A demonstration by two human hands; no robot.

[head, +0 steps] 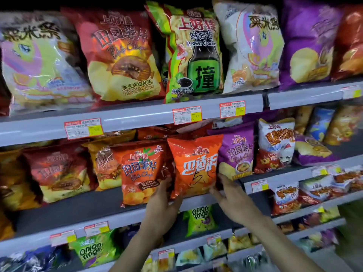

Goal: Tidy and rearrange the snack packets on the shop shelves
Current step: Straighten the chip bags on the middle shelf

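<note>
Grey metal shelves [125, 118] run in tiers across the whole view, rising toward the right. Red-and-white price tags [83, 128] with yellow patches sit on their front rails. The light is dim, darkest along the top

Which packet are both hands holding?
The orange packet with a handwritten 5, between the tomato packet and purple packet; left hand and right hand hold its lower corners.

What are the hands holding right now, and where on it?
Both hold the orange packet: the left hand grips its lower left edge, the right hand its lower right corner.
</note>
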